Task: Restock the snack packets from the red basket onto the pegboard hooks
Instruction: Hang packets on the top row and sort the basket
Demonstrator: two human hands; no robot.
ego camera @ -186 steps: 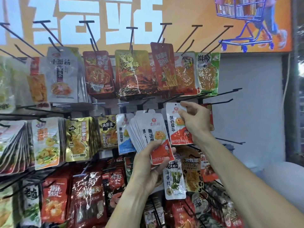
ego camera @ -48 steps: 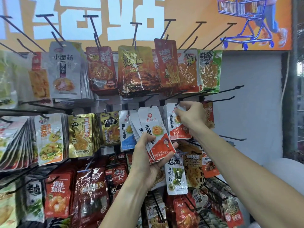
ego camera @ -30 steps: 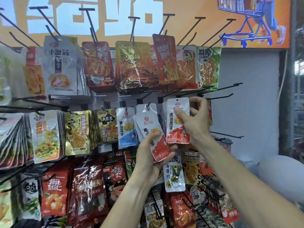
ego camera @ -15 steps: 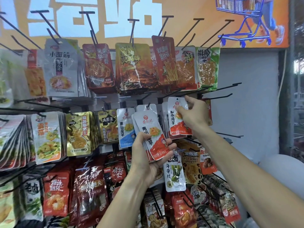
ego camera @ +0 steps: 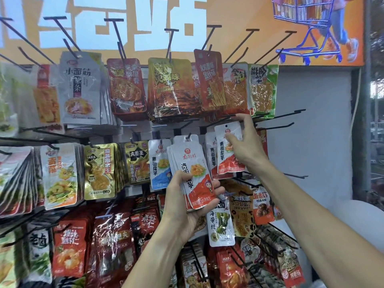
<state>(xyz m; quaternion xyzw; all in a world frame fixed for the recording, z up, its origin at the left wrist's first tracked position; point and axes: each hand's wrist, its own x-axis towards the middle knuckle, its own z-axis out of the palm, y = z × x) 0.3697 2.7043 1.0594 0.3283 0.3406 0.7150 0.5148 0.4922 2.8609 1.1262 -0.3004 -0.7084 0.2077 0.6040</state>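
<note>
My left hand (ego camera: 187,206) grips a fanned stack of white-and-red snack packets (ego camera: 192,173) in front of the middle row of the pegboard. My right hand (ego camera: 245,146) pinches a single white-and-red packet (ego camera: 227,150) of the same kind by its upper part, held just below the tip of a black hook (ego camera: 226,118). The packet's hang hole shows near its top edge. More packets of this kind hang behind it (ego camera: 212,156). The red basket is out of view.
The pegboard is crowded with hanging snack packets in three rows. Long black hooks jut out toward me, several bare ones at the right (ego camera: 291,114) and along the top (ego camera: 239,44). A white-and-blue packet (ego camera: 159,165) hangs left of the stack. A grey wall (ego camera: 315,142) lies right.
My right hand has lifted the single packet up off the hanging ones toward the hook tip above. My left hand with the stack stays at about the same place.
</note>
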